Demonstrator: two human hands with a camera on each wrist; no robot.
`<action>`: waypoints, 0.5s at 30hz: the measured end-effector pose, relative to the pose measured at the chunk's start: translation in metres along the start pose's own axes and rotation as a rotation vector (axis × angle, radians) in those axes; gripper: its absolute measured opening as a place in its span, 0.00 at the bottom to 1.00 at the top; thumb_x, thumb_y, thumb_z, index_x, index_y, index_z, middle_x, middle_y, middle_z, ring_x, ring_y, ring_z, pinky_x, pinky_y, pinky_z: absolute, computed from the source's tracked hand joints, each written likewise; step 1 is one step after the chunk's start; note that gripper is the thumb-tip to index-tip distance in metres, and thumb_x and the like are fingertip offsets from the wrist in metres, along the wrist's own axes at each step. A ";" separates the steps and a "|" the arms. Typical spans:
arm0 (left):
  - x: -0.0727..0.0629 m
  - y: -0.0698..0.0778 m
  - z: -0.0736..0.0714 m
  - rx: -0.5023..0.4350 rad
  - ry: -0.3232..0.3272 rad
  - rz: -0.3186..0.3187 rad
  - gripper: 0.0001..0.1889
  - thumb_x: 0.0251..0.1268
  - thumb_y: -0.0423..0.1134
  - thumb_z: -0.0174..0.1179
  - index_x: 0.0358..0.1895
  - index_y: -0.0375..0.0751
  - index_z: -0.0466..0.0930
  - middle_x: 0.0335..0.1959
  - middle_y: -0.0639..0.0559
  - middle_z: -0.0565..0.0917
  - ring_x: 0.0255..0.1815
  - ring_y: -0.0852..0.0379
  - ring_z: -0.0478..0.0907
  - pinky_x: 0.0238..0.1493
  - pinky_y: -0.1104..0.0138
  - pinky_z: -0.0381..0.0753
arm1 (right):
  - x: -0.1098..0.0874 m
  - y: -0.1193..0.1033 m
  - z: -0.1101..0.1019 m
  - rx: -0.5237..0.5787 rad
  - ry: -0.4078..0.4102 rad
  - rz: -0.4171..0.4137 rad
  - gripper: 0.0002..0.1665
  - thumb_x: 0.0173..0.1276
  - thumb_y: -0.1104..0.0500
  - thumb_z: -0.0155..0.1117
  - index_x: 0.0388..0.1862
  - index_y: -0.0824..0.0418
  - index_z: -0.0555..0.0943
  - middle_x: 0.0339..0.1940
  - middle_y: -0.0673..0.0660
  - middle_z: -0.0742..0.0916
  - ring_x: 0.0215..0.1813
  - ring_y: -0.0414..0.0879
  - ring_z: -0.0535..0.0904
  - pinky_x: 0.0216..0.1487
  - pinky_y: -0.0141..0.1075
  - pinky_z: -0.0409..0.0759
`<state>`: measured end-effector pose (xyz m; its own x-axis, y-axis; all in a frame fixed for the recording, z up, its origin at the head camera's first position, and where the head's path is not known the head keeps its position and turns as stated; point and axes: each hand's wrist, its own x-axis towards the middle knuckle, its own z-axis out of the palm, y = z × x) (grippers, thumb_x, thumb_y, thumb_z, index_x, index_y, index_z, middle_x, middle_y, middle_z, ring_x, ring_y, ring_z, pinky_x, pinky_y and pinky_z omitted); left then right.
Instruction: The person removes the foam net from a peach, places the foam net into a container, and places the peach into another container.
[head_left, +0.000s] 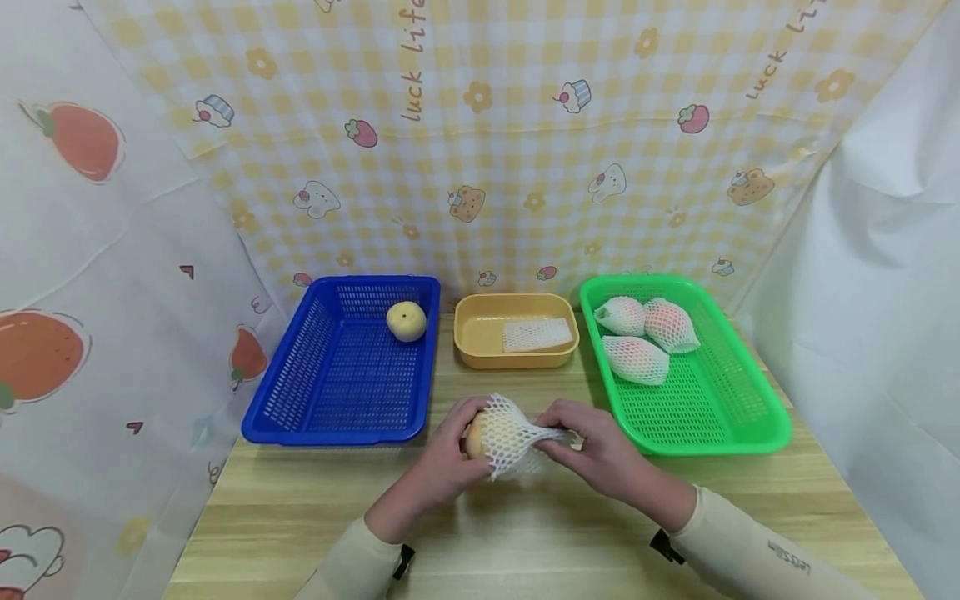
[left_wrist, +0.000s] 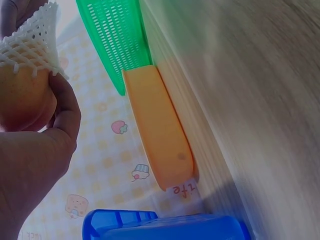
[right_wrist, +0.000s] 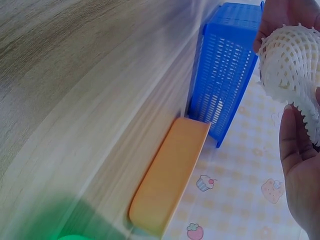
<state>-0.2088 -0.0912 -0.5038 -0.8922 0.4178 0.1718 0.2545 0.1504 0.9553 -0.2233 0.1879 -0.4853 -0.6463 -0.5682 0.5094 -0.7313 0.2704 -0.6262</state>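
Note:
My left hand (head_left: 447, 457) grips a yellow-orange peach (left_wrist: 22, 95) from its left side. A white foam net sleeve (head_left: 508, 435) covers most of the fruit, and its left end is spread around the peach. On the other side, my right hand (head_left: 592, 446) pinches the gathered tail of the net between thumb and fingers. In the right wrist view the netted fruit (right_wrist: 287, 65) sits between both hands, above the table. The left wrist view shows bare peach skin below the net's edge, beside the left thumb.
A blue basket (head_left: 341, 437) at left holds one pale yellow peach (head_left: 407, 322). Behind the hands stands a small orange tray (head_left: 480, 361) with flat foam nets (head_left: 537, 334) in it. The green basket (head_left: 776, 433) at right contains three netted pinkish fruits (head_left: 637, 360).

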 end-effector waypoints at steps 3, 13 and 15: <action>0.000 0.000 -0.001 -0.026 0.013 -0.025 0.39 0.53 0.30 0.68 0.75 0.39 0.74 0.69 0.40 0.73 0.62 0.45 0.74 0.55 0.63 0.86 | -0.001 0.000 -0.002 0.009 -0.003 0.019 0.17 0.73 0.68 0.78 0.50 0.48 0.86 0.45 0.42 0.89 0.45 0.40 0.85 0.44 0.34 0.86; -0.002 0.005 -0.005 -0.051 0.026 -0.062 0.36 0.63 0.37 0.73 0.76 0.47 0.75 0.70 0.44 0.73 0.64 0.45 0.75 0.55 0.61 0.87 | -0.003 0.000 -0.011 0.002 0.033 0.045 0.18 0.71 0.72 0.77 0.49 0.51 0.86 0.43 0.47 0.89 0.42 0.42 0.84 0.40 0.35 0.86; -0.003 0.005 -0.005 -0.060 0.026 -0.057 0.35 0.65 0.38 0.75 0.76 0.48 0.75 0.69 0.44 0.73 0.64 0.45 0.75 0.55 0.61 0.88 | -0.004 0.001 -0.013 -0.004 0.035 0.055 0.18 0.70 0.72 0.77 0.49 0.51 0.86 0.43 0.47 0.90 0.42 0.42 0.84 0.40 0.35 0.86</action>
<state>-0.2069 -0.0961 -0.4986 -0.9142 0.3864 0.1222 0.1807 0.1189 0.9763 -0.2239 0.2000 -0.4802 -0.6924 -0.5251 0.4948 -0.6955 0.3032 -0.6514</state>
